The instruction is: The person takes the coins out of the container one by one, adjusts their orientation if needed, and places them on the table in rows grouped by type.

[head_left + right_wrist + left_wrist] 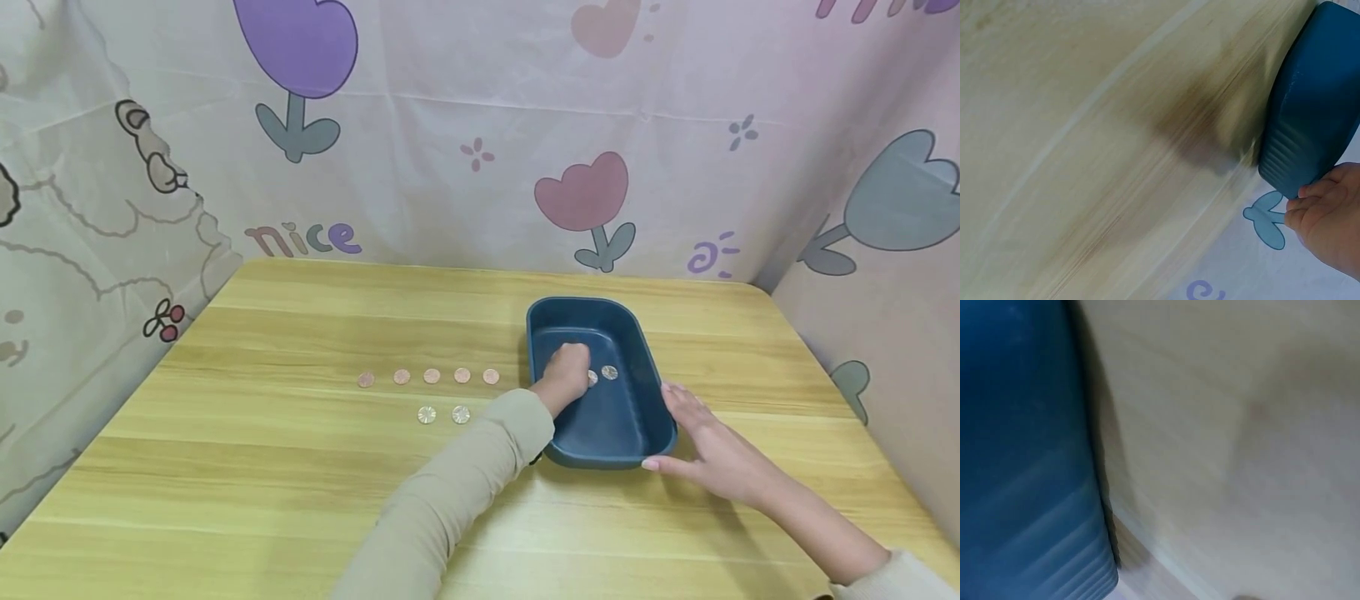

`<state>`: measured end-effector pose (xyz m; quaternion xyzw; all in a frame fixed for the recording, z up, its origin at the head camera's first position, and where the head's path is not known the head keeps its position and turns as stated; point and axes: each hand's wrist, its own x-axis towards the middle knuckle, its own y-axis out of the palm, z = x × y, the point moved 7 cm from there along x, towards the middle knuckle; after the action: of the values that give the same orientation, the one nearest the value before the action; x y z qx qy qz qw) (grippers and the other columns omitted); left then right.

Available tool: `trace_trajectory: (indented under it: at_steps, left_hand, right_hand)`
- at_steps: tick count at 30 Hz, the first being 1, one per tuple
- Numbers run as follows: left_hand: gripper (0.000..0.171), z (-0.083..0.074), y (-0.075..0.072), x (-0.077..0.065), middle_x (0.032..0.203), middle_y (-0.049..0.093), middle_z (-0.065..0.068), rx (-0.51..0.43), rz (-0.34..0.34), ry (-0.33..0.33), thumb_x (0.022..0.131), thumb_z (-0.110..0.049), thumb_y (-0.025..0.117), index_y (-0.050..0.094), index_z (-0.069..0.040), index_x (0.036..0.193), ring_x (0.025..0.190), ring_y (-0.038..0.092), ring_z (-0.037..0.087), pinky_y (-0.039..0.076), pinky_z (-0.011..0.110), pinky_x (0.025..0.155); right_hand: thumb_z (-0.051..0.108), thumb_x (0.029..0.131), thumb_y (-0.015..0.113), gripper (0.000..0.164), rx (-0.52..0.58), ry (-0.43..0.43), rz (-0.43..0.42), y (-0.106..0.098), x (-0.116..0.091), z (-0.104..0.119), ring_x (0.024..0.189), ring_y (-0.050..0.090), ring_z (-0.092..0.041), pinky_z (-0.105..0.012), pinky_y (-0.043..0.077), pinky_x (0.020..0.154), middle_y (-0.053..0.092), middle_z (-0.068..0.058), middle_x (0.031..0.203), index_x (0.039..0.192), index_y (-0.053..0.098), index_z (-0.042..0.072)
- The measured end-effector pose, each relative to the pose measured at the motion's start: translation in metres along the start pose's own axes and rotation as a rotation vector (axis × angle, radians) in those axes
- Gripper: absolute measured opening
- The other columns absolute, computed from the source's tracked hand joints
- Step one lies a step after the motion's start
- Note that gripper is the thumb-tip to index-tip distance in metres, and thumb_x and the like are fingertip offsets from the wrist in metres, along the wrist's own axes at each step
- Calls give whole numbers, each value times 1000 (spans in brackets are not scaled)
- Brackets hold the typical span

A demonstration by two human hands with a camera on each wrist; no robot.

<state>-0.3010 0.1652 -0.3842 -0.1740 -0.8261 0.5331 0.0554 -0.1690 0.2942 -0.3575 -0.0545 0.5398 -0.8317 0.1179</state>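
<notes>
In the head view a deep blue rectangular tray point(600, 454) with rounded corners stands on the table. My left hand point(567, 372) reaches inside it, knuckles up and fingers bent down; its fingertips are hidden, so any hold on a coin does not show. A silver coin point(592, 378) peeks out beside those fingers, and a second silver coin point(609, 372) lies just to its right on the tray floor. Against the tray's right wall rest the straight fingers of my right hand point(708, 446), the thumb touching the near right corner. The right wrist view shows fingers point(1307, 203) touching the tray's outside.
Left of the tray, several copper-coloured coins point(432, 377) form a row on the wooden table point(285, 467). Below that row lie two silver coins, a left one point(427, 415) and a right one point(461, 414). A patterned curtain point(420, 192) hangs behind the table.
</notes>
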Motion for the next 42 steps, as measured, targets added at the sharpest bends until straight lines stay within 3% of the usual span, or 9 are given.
trace_trajectory:
  at_steps: [4,9,13,17,25,31,38,42]
  left_hand:
    - [19,1,2,1,75,65,1,-9,20,-15,81,-22,72,64,-9,70,66,53,11,46,23,59]
    - [21,4,3,2,64,58,-2,-55,47,-40,75,-20,77,63,-8,66,62,50,10,45,21,58]
    - [18,6,1,-1,66,61,-1,-80,19,-59,73,-17,78,65,-8,67,65,55,11,48,21,61]
    - [13,7,-3,-3,67,69,1,-129,-14,-57,79,-13,72,71,-8,67,68,64,11,50,19,61]
    - [24,3,-15,-13,59,68,4,-298,13,35,89,-8,59,71,-4,69,51,58,7,42,14,48]
    - [20,3,-33,-25,59,66,6,-377,-57,141,88,-9,62,72,-1,72,49,55,5,39,12,46]
    - [17,5,-54,-40,59,66,5,-422,-65,174,87,-11,64,71,-2,75,49,55,4,40,12,46]
    - [16,15,-63,-48,64,67,9,-457,-63,179,87,-10,63,69,0,76,53,61,11,42,14,46]
  right_hand:
    - [54,76,68,103,-1,1,-2,0,0,0,136,19,-47,-67,25,99,18,-27,150,146,17,-2]
    - [55,76,67,103,-2,9,0,0,-1,-1,136,19,-48,-68,26,99,18,-27,150,147,16,0]
    - [54,76,67,102,-4,7,-3,1,-1,0,136,20,-48,-68,26,99,19,-27,150,146,17,-1]
    - [54,76,67,102,-10,6,-2,2,-1,0,135,21,-48,-68,26,99,19,-27,150,146,17,-2]
    - [53,77,67,101,-14,-14,-15,2,-1,2,134,22,-49,-68,27,98,19,-27,150,146,17,-2]
    - [53,77,67,102,-17,-11,-13,0,-1,2,134,22,-49,-68,27,98,20,-27,150,146,17,-2]
    - [53,76,68,102,-12,-9,-13,1,-1,2,135,21,-48,-68,27,98,19,-27,150,146,17,-2]
    - [53,76,68,102,-16,-15,-18,1,-1,2,136,21,-47,-67,27,98,19,-26,151,146,16,-1]
